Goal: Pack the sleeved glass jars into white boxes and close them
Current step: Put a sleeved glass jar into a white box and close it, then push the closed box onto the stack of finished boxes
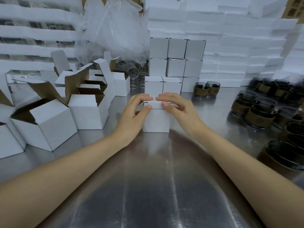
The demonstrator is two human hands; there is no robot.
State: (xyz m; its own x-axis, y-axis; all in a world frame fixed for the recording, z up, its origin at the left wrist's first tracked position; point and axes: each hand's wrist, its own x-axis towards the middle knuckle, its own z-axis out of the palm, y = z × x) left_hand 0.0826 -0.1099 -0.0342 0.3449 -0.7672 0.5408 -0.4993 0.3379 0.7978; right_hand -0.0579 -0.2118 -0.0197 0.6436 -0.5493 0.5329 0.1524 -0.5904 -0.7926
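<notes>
**Fingers.** The fingers point(144, 97) of the left hand point(135, 112) and of the right hand point(178, 106) are curled over the top of the small white cardboard box point(156, 120). The fingertips nearly meet at mid-lid and both thumbs press on the lid's front edge. Both hands therefore grip the lid, pinching it between fingers and thumbs.

**Box.** It stands upright on the shiny steel bench point(164, 186), directly under the fingers. The lid is almost down, with a thin dark gap showing below the left fingers. The contents are hidden, so I cannot tell whether a jar is inside.

**Step (judged).** Seating the lid's tuck flap.

**Risks**
- The flap may buckle outside the front wall if the thumbs push before it is lined up.
- Uneven pressure could skew the lid. The gap is on the left side, so that corner may end up proud.
- A hard downward press on thin card could dent the top.
- The bench looks slick, so the box could skid away from the thumbs into the stack of closed white boxes point(176, 63) just beyond the fingers.

**Surroundings**
- Left of the fingers are open white boxes with brown insides point(87, 112), flaps up. A left forearm swing could tip them.
- Right of the fingers, well apart, are brown-sleeved dark glass jars point(253, 112), crowded together. A careless right elbow could knock glass against glass.
</notes>
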